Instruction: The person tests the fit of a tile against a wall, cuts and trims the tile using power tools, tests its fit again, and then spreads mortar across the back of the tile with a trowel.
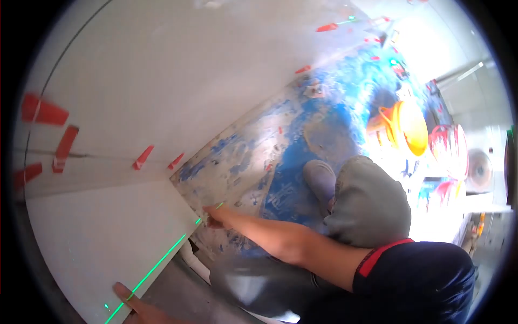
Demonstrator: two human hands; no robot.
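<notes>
While a bright green line (159, 263) slants across the pale panel (102, 243) at lower left, we have both hands down at that panel's edge. Here's the left hand (141, 310), low in view and cut off by the frame: thumb laid flat on the panel's face, right where the green line passes, the rest curled over the edge, so we have it closed on the panel, though the fingertips are out of sight. Up at the far corner, there's the right hand (214, 217), its arm stretched across from the right; it sits right at the edge, bent at the fingers, and we cannot tell how far open it is or whether it has hold of anything. The panel borders a larger pale surface (189, 81) above, and along that joint we spot red wedges (143, 157), two near the corner and more at the far left. Beyond the corner spreads the floor (291, 189), pale and heavily smeared with blue. Over on the right, we catch a yellow bucket (398, 127) with its mouth turned our way, and just beside it a pinkish bucket (456, 151), washed out by glare. Closer in, we see grey trousers (372, 205) bent at the knee, below the right arm's dark sleeve (415, 275) with its red band (380, 256).
</notes>
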